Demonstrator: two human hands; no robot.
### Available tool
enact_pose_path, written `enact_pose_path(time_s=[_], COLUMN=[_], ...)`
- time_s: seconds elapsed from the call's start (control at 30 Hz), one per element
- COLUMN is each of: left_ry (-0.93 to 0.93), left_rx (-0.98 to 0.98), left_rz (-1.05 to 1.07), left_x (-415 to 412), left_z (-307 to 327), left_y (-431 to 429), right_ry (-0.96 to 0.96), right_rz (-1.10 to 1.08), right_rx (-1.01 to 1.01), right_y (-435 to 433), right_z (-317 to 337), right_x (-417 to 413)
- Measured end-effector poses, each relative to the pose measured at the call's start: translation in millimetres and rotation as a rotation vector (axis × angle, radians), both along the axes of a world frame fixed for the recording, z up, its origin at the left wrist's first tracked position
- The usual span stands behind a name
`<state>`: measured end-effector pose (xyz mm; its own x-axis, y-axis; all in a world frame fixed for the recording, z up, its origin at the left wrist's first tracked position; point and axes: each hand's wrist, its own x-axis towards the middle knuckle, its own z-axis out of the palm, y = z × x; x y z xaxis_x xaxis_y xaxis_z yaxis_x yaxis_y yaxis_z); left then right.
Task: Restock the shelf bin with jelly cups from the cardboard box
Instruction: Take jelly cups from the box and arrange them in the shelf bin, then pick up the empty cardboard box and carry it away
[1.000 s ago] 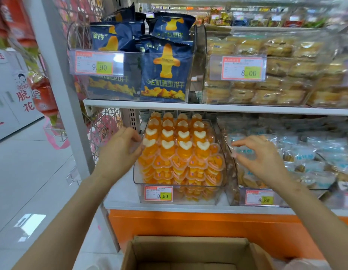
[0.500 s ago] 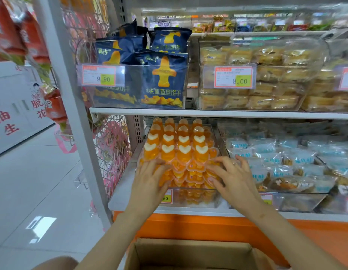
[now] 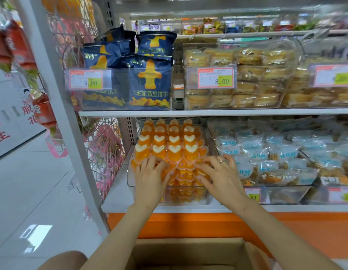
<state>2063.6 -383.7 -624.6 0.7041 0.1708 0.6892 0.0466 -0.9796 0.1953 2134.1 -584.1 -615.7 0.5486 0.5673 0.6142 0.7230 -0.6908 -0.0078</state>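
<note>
A clear plastic shelf bin (image 3: pixel 130 184) on the lower shelf is piled high with orange jelly cups (image 3: pixel 174 141) that have white heart-shaped centres. My left hand (image 3: pixel 149 176) rests on the front left of the pile, fingers spread and lightly bent over the cups. My right hand (image 3: pixel 220 174), with a ring on one finger, lies on the front right of the pile in the same way. Neither hand lifts a cup. The open cardboard box (image 3: pixel 188 250) sits below the shelf at the bottom of the view; its inside is mostly hidden.
Right of the jelly bin stands a bin of blue-white snack packets (image 3: pixel 266 152). The upper shelf holds dark blue biscuit bags (image 3: pixel 149 78) and a bin of wrapped cakes (image 3: pixel 247 75). A grey upright post (image 3: pixel 58 114) and wire mesh stand to the left, with aisle floor (image 3: pixel 23 191) beyond.
Both hands came in from the sides of the bin and down onto the front of the jelly pile. The view has shifted closer and slightly right.
</note>
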Motion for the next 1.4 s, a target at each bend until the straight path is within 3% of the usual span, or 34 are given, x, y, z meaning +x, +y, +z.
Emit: enact_pose_path(time_s=[0.17, 0.27, 0.33, 0.43, 0.57, 0.67, 0.8, 0.9, 1.07, 1.23, 1.4], left_ry=[-0.049, -0.144, -0.175, -0.018, 0.263, 0.468, 0.632, 0.771, 0.969, 1.101, 1.154], left_rx=[0.052, 0.058, -0.121, -0.472, -0.743, -0.691, -0.551, -0.506, -0.459, -0.407, -0.333], left_rz=[-0.009, -0.141, -0.271, -0.270, -0.094, 0.018, 0.265, 0.423, 0.501, 0.477, 0.432], left_x=[-3.1, -21.4, -44.9, -83.0, -101.5, -101.5, -110.2, -131.2, -157.6, -164.1, -159.4], left_z=[3.5, 15.0, 3.8, -48.3, -119.7, -152.4, -184.9, -213.0, -242.7, -246.7, -249.5], left_y=[-0.6, -17.8, -37.9, -69.6, -81.6, -65.2, -36.2, -19.9, -10.6, 7.9, 21.6], right_ry=[-0.034, -0.078, -0.103, -0.021, 0.141, 0.314, 0.695, 0.772, 1.029, 1.009, 1.033], right_rz=[0.109, 0.237, 0.316, 0.411, 0.447, 0.333, -0.184, -0.437, -0.551, -0.600, -0.520], right_rx=[0.116, 0.180, 0.224, 0.201, -0.135, -0.237, -0.273, -0.367, -0.365, -0.423, -0.277], right_y=[-6.5, -12.9, -18.2, -23.7, -35.6, -50.3, -86.6, -124.4, -151.6, -148.9, -144.0], right_z=[6.7, 13.5, 12.0, -10.6, -66.5, -112.2, -175.3, -219.1, -265.8, -267.8, -268.3], right_x=[-5.5, -15.3, -26.8, -49.8, -67.8, -67.9, -64.2, -70.6, -75.4, -76.8, -70.3])
